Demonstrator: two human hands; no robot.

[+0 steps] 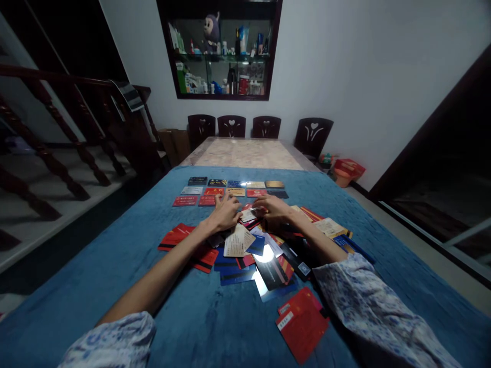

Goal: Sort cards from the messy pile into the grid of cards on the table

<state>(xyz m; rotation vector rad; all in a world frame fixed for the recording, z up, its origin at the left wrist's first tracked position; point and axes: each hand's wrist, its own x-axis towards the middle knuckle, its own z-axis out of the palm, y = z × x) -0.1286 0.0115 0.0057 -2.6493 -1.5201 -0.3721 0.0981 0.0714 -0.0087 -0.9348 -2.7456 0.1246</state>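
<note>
Head view: loose pile of cards (264, 255) sits mid-cloth, and both my hands work its far edge. Left hand (224, 212) is palm down, fingers spread a little and curled onto the cards at the pile's top, right where the neat rows start. Right hand (274, 207) is just beside it, nearly touching, fingers bent over a small pale card (248, 214) lying between the two hands. I can't tell if either hand actually pinches a card or only presses on one; the fingertips are too small and dim to read.

Pile is a messy overlap: red, dark blue, black and cream cards, some face down, one glossy black one catching glare. Beyond the hands, sorted rows of cards (230, 190) lie flat, apart and edge-aligned in three lines. I'd judge the hands sit at the far edge because that is the shortest reach from pile to rows. A few red cards (303, 327) lie apart from the pile, near my right sleeve (368, 301).

All on a blue cloth (115, 255) over the table. Further out: bare marble tabletop (245, 153), four dark chairs (232, 126) against the wall, glass wall cabinet (218, 48) with bottles and a plush toy, stair railing (76, 117) on the left, red basin (347, 171) on the floor to the right.
</note>
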